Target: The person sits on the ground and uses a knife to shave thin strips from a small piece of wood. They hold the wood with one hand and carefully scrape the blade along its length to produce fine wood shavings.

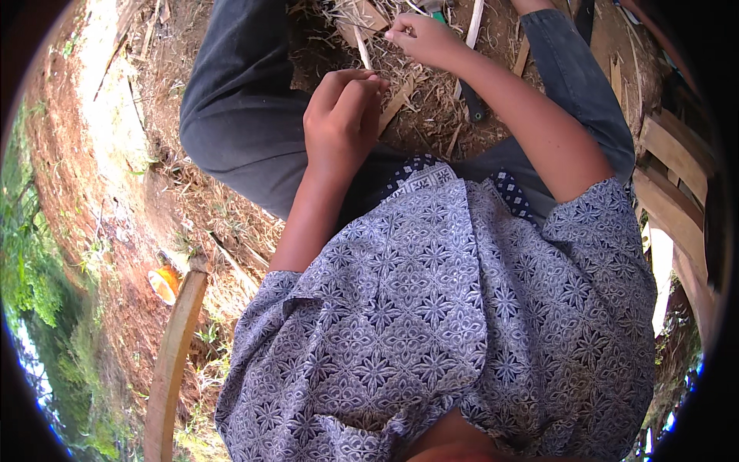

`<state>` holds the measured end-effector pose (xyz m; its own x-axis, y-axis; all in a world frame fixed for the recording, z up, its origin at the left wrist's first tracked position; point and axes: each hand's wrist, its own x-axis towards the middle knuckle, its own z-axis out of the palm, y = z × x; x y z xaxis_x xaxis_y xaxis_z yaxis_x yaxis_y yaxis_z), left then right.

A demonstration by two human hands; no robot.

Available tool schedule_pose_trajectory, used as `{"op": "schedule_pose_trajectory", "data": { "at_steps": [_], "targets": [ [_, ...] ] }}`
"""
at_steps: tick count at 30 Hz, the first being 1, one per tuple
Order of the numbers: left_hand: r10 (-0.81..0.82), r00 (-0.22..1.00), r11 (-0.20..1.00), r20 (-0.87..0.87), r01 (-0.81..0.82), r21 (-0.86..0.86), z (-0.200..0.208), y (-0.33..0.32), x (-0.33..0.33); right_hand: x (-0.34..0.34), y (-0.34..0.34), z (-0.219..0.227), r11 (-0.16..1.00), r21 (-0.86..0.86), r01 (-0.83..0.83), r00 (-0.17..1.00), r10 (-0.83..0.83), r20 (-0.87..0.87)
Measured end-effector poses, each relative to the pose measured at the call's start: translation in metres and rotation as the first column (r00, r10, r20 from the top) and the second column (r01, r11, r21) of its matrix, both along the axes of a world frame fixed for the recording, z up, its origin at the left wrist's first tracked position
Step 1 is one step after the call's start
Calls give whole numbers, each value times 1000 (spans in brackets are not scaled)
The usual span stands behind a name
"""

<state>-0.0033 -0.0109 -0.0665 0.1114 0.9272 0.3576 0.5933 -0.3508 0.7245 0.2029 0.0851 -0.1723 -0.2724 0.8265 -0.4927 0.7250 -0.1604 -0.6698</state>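
Note:
My left hand [339, 115] is closed, its fingers curled and thumb pressed to the fingertips above my lap. A pale wood strip [362, 50] rises from those fingertips, its lower end hidden by them. Farther off and to the right, my right hand [427, 40] is pinched on the end of a thin dark strip [362, 28], which stretches leftward across the pale one. Whether the two strips touch I cannot tell. Below the right forearm, on the ground, lies a black tool handle [475, 108] with a hole in its end.
Wood shavings and split pieces [396, 108] litter the dirt between my bent legs. A green object [439, 15] lies beyond my right hand. Curved wooden slats [670, 196] stand at the right. At the left are a wooden beam [175, 362] and an orange object [163, 285].

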Motion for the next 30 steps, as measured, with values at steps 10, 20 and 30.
{"op": "schedule_pose_trajectory", "data": {
  "at_steps": [10,20,30],
  "targets": [
    [-24,1000,1000,-8,24,2,-6,-2,0,-24,8,16,991,15,-136,981,133,143],
    [16,1000,1000,-8,-16,18,15,-8,11,-10,13,18,998,51,-43,998,41,52],
    [6,1000,1000,-8,-6,10,14,-4,10,-16,12,51,993,73,-91,992,84,97]
  ]
}}
